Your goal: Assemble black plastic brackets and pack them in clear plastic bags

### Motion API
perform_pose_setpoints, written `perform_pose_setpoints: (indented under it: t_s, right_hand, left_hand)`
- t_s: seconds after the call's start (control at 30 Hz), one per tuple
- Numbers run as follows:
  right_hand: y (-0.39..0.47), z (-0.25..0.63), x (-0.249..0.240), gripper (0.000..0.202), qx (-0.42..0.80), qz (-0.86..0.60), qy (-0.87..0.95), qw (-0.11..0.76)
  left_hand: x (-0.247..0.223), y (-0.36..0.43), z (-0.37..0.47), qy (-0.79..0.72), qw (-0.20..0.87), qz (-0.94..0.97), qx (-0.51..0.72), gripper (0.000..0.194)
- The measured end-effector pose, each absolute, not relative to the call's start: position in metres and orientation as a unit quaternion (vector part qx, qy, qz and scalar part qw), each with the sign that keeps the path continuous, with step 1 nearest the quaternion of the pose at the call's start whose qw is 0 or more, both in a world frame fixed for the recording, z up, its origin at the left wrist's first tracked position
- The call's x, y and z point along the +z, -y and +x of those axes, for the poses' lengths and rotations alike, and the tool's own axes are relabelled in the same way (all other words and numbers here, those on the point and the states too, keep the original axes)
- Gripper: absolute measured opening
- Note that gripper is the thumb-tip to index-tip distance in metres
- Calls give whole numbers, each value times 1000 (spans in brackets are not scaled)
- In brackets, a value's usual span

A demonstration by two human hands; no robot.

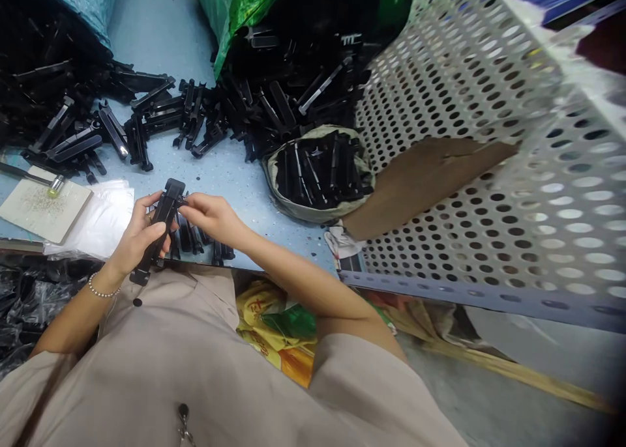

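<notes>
My left hand (128,242) is wrapped round a long black plastic part (166,207) with a wider end at the top, held tilted just above the table's front edge. At the part's upper right side, my right hand (212,217) has its fingers pinched together and touching it. Whatever small thing sits between those fingertips is too small to make out. Several similar black parts (188,235) lie on the table just beyond and below my hands, partly hidden by them.
Heaps of black parts (151,108) cover the back of the blue table (156,23), some spilling from a green sack (232,7). A cloth-rimmed container (313,214) holds more. A hammer (56,185) lies on a pale block (42,209) beside plastic bags (110,216). A perforated panel (440,101) borders the right.
</notes>
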State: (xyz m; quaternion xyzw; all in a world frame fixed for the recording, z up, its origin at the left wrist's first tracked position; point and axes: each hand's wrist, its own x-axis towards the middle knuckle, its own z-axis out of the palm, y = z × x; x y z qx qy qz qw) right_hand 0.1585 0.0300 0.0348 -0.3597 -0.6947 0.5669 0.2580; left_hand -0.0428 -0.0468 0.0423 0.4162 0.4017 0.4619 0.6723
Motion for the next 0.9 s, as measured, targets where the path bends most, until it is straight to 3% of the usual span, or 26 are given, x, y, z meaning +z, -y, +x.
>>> perform_pose_setpoints:
  t_s: [0.13,0.3,0.43,0.63,0.77,0.9]
  right_hand:
    - [-35,166,33,43,509,-350,738,271]
    - [-32,163,21,70,830,-237,483,148]
    - [-16,158,26,65,936,-140,303,115]
    - [0,152,37,74,960,-91,203,171]
    - [2,151,32,56,952,-148,187,193]
    - [1,154,29,45,901,-210,287,250]
  left_hand:
    - [45,50,-44,-381,679,421,465,67]
    - [42,50,-45,-368,670,437,473,64]
    - [29,50,-45,-343,657,474,475,64]
    - [18,51,-42,-303,651,491,493,64]
    - [18,52,-44,-310,652,503,475,65]
    - [21,53,-48,-315,662,513,447,64]
